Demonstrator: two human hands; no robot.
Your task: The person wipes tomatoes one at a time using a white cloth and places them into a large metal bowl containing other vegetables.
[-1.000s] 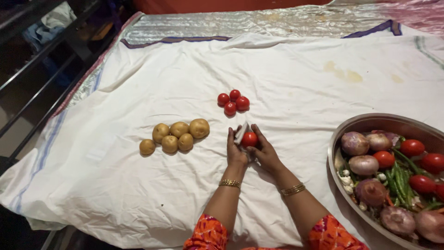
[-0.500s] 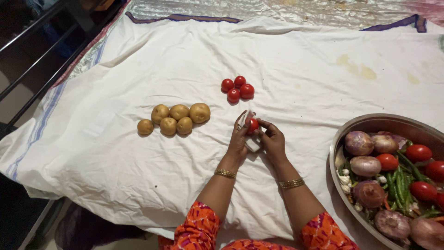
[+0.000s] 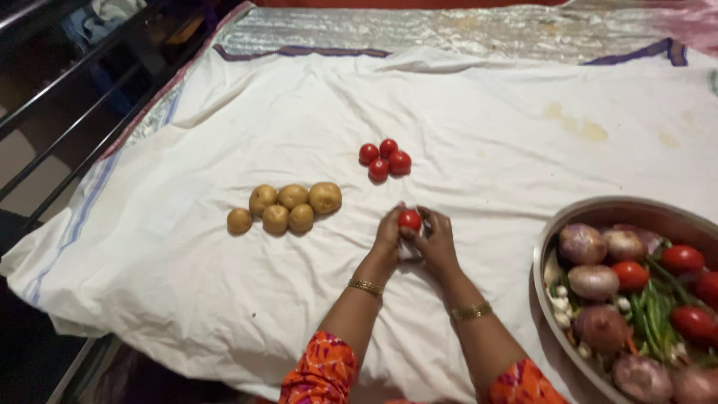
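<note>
A cloth covers the bed. The potatoes lie left of its middle, a cluster of tomatoes behind and to their right. The metal basin of vegetables sits at the cloth's near right corner. Between potatoes and basin, both hands meet around one tomato.

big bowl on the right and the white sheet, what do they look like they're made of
The bowl looks like metal, probably steel: its grey rim has a dull sheen. The sheet looks like woven cotton cloth with a matte finish: it creases softly, shows yellowish stains and has a blue-striped edge. Both are judged by look only.
</note>
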